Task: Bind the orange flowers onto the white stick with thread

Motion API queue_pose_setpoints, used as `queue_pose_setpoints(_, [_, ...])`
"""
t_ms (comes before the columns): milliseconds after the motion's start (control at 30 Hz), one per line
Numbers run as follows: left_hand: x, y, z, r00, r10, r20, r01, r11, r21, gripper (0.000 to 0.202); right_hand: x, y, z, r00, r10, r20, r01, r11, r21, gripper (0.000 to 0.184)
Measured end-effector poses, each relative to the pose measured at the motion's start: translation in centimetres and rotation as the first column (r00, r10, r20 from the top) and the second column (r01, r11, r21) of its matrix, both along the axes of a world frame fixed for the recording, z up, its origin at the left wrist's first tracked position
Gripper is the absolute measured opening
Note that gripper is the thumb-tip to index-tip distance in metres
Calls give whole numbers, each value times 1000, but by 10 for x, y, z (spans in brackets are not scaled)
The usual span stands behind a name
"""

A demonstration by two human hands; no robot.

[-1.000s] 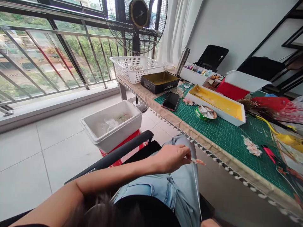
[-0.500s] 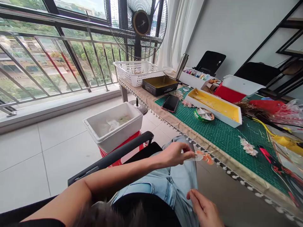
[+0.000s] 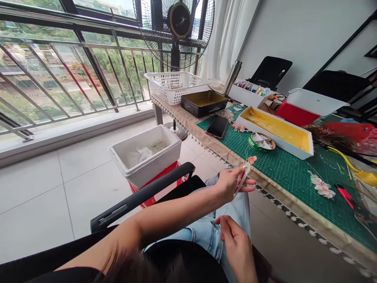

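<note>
Orange flower held out beside the table

My left hand (image 3: 231,184) holds the orange flower (image 3: 252,160) along with a pale strip (image 3: 244,179), the bloom standing past my fingertips near the edge of the table (image 3: 190,121). My right hand (image 3: 237,241) is drawn in narrow above my jeans (image 3: 206,239), thumb against forefinger; I cannot tell whether anything is pinched there. A pale pink flower cluster (image 3: 322,186) lies on the green mat (image 3: 288,171).

Right hand (image 3: 237,245) with forearm out of frame, fingers (image 3: 226,228) apparently partly hidden.
</note>
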State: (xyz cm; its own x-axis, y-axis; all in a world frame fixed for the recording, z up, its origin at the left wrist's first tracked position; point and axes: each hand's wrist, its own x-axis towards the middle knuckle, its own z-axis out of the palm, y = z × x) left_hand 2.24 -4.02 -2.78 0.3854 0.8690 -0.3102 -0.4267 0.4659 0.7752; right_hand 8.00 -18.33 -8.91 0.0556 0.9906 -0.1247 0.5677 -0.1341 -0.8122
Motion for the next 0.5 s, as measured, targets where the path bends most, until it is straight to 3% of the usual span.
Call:
queue_pose_setpoints(133, [-6,2,0,1000,-5,-27,5,1000,30,22,34,-1,-17,984,-100,148,96,995,37,46])
queue_pose_setpoints(267, [-23,-6,-12,989,-48,-139,71,984,163,15,86,-7,-20,922,-205,329,190,979,77,42])
queue_pose_setpoints(400, [-40,-19,-22,949,-207,-238,261,939,224,17,121,-8,-20,848,-291,443,246,956,157,41])
queue_pose_setpoints(500, [-43,-25,-21,901,-361,-239,409,892,194,24,125,-1,-24,842,-269,467,200,961,194,41])
